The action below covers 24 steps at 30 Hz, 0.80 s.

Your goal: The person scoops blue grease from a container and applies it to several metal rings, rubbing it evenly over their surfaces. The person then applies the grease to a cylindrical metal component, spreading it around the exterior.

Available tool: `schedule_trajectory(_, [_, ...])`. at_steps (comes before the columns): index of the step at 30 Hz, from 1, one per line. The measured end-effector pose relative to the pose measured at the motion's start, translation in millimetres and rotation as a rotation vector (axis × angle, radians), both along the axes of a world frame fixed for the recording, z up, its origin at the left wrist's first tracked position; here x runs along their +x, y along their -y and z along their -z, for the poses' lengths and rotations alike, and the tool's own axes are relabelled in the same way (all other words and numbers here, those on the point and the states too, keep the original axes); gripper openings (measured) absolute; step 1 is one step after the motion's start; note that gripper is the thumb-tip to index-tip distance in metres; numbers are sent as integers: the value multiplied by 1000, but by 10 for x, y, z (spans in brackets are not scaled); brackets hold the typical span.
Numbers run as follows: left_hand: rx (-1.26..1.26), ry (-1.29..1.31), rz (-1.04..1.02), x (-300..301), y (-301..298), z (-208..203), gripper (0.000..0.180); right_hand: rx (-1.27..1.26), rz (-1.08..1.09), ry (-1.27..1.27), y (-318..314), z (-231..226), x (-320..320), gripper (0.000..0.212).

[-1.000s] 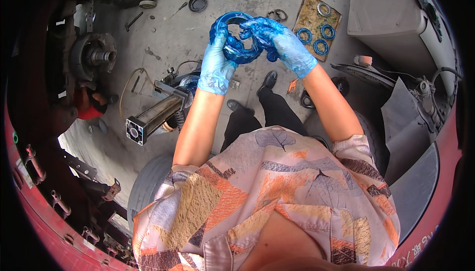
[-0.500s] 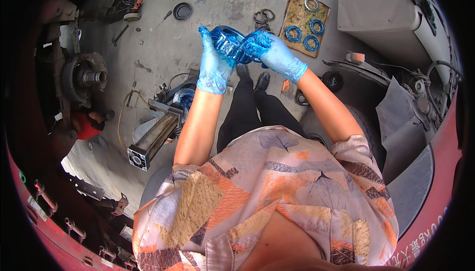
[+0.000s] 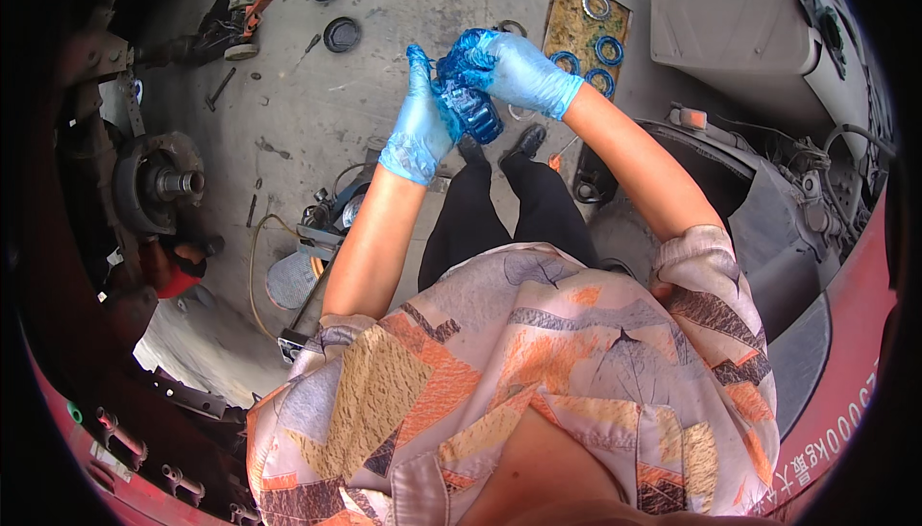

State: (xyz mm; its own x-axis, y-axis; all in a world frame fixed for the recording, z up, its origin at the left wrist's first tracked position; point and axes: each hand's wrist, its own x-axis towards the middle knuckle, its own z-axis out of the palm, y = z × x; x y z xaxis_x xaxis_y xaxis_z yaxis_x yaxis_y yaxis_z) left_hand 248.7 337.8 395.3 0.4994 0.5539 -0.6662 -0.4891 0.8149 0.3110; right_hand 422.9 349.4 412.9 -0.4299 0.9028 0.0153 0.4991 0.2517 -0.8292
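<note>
Both gloved hands on the greasy blue bearing (image 3: 471,103), 12 o'clock of frame. Left hand (image 3: 423,127) cups it, right hand (image 3: 514,70) clenched on top. Advice: rotate slowly, work grease between rollers evenly.

We see pale blue gloves on our left hand (image 3: 420,127) and right hand (image 3: 519,70), both smeared with deep blue grease, as is the bearing (image 3: 471,103) between them. Our shirt (image 3: 519,382) is patterned in orange, tan, grey and dark patches with leaf outlines. Our trousers (image 3: 509,214) are black. The board (image 3: 576,31) is yellowish brown, carrying blue rings (image 3: 607,48). The floor (image 3: 317,113) is grey.
</note>
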Motion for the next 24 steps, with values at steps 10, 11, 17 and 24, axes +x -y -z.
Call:
schedule_trajectory(10, [-186, -49, -253, 182, -234, 127, 59, -67, 77, -26, 601, 318, 333, 18])
schedule_trajectory(11, [-170, -39, -263, 226, -246, 143, 59, -112, 140, -16, 601, 319, 364, 18])
schedule_trajectory(17, [-7, 5, -234, 530, -227, 486, 61, 222, 470, 125, 298, 243, 271, 32])
schedule_trajectory(24, [12, 172, -297, 787, -121, 972, 68, 213, 498, 426, 324, 441, 480, 18])
